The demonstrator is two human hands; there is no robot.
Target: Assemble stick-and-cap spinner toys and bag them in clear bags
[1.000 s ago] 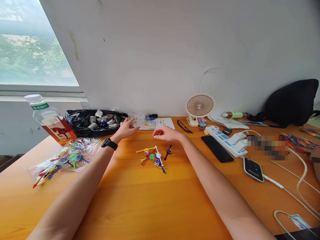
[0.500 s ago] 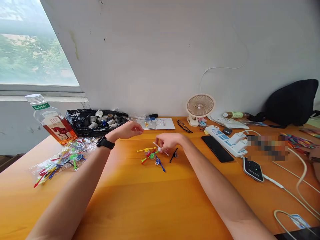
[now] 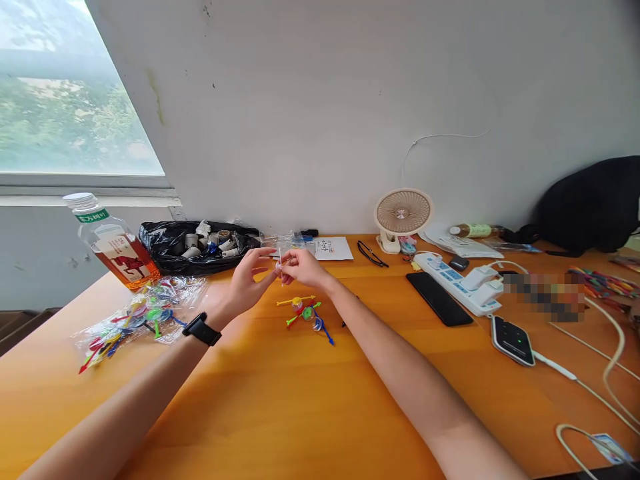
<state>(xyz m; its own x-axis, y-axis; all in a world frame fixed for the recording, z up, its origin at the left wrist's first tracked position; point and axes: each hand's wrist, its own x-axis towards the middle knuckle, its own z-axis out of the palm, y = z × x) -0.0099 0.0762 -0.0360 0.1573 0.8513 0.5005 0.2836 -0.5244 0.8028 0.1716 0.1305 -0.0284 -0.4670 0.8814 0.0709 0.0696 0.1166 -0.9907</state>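
Both hands meet above the orange table (image 3: 280, 407), just beyond a small heap of coloured plastic spinning-top sticks (image 3: 306, 312). My right hand (image 3: 303, 268) pinches a thin white stick with a small clear disc (image 3: 280, 265), held upright. My left hand (image 3: 249, 283), with a black watch on the wrist, has its fingers curled toward the same stick; its fingertips touch or nearly touch it. A black stick lies partly hidden behind my right forearm.
A clear bag of more coloured sticks (image 3: 135, 319) lies at the left by a tea bottle (image 3: 114, 243). A black bag of small parts (image 3: 200, 247) sits at the back. A fan (image 3: 401, 215), glasses, phone (image 3: 439, 298), power strip (image 3: 457, 273) and cables fill the right.
My right hand picked a white stick from the heap and raised it. My left hand drew back from the far papers and came in to meet it.
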